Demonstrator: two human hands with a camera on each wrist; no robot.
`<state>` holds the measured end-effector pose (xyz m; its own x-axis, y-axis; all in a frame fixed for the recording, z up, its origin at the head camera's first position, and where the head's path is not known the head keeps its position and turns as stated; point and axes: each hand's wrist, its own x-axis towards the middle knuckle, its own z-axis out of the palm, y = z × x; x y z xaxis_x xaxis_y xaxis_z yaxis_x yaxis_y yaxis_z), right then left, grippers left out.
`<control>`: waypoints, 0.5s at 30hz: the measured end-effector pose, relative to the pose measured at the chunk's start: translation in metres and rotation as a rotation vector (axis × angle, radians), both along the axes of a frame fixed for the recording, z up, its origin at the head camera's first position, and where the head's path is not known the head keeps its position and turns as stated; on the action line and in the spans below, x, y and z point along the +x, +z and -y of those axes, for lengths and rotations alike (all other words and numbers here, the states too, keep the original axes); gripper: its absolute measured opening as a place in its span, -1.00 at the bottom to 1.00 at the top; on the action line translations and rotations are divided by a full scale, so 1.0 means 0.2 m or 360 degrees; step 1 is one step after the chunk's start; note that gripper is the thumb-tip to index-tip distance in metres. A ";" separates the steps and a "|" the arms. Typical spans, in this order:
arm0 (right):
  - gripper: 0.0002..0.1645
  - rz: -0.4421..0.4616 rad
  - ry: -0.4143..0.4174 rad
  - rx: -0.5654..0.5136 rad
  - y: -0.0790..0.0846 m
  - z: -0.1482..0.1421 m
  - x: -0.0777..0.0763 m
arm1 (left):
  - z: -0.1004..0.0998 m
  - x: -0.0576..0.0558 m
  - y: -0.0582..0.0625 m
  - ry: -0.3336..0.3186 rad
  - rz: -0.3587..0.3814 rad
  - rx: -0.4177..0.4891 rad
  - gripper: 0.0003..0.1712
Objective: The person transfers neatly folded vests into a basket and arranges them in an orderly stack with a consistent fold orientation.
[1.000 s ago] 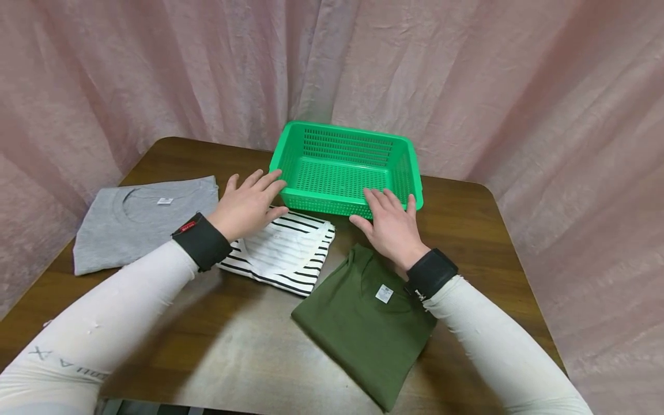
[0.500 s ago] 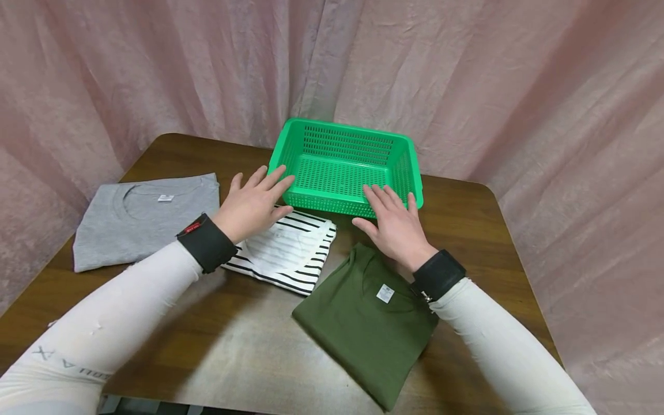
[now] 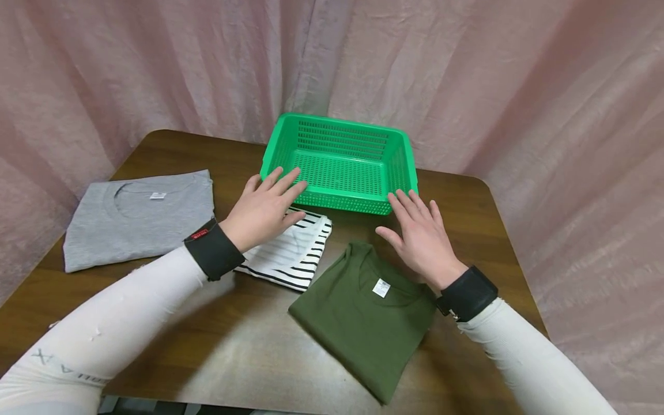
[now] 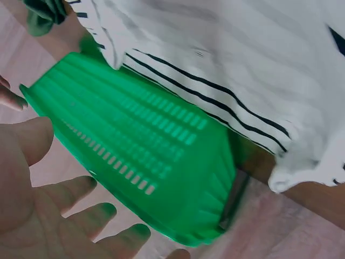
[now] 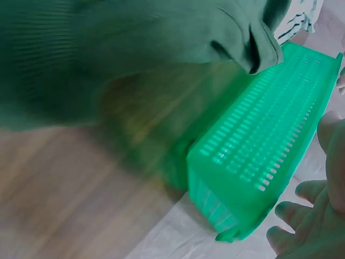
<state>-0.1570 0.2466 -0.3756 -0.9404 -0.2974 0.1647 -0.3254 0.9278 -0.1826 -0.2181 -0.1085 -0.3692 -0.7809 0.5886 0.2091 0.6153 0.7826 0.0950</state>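
Basket (image 3: 339, 202) sits far on the table (image 3: 233, 351); left hand (image 3: 263, 213) and right hand (image 3: 422, 239) hover near it, fingers apart.

The head view looks forward and down from above the near edge of the table (image 3: 233, 340), taking in most of it. Both wrist views, much nearer and roughly upside down, face the far edge; all three share the basket (image 3: 342, 203).
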 end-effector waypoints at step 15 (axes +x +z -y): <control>-0.02 -0.0050 0.0000 0.0002 -0.03 -0.16 0.25 | -0.16 0.16 0.01 -0.0171 -0.0213 -0.0126 -0.20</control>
